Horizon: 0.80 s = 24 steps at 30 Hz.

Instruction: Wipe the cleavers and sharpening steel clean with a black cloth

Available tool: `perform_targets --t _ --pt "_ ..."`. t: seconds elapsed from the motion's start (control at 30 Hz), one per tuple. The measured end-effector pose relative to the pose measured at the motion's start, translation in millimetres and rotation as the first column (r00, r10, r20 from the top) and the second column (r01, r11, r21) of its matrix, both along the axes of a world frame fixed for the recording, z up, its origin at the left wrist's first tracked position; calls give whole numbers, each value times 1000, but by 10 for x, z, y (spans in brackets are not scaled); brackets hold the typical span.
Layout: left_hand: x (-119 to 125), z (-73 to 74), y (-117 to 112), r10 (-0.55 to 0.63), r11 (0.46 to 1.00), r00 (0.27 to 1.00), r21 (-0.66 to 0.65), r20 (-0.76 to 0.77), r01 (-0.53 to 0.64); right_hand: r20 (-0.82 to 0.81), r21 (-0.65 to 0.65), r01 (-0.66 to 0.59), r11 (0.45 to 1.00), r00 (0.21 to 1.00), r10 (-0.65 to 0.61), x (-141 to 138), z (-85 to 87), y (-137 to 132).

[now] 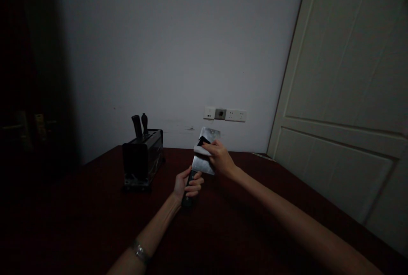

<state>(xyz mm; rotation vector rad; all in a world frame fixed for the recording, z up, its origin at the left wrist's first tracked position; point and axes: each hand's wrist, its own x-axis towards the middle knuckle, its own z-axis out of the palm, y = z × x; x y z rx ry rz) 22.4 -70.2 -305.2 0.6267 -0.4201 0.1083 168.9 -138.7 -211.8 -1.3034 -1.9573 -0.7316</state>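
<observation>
My left hand [191,185] is wrapped round the black handle of a cleaver [204,165], held up above the table with its wide metal blade pointing away from me. In my right hand [219,156] is a black-and-white wiping pad [201,150], possibly a sponge, pressed against the flat of the blade. The pad hides the middle of the blade. To the left stands a black knife block [135,162], with two dark handles [137,127] sticking up from its top.
Under my hands lies a dark red table [223,224], its far edge near a pale wall [178,54]. Sockets [236,115] are set in that wall. A white panelled door [344,96] stands at the right. A thin flat item [264,156] lies at the far right edge.
</observation>
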Motion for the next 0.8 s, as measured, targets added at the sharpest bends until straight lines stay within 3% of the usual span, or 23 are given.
perform_targets --t 0.13,0.37,0.6,0.8 --pt "1 -11 10 -13 1000 1000 4 17 13 112 -88 -130 988 984 140 -93 -185 -166" --pt "-3 -5 18 -6 999 1000 45 2 6 73 13 5 1000 997 -6 159 106 31" --pt "15 -26 16 32 999 999 17 4 -32 86 -35 -12 999 996 15 -3 55 -85" --pt "5 7 -14 29 999 1000 15 2 -29 64 23 17 1000 998 -18 -104 92 -135"
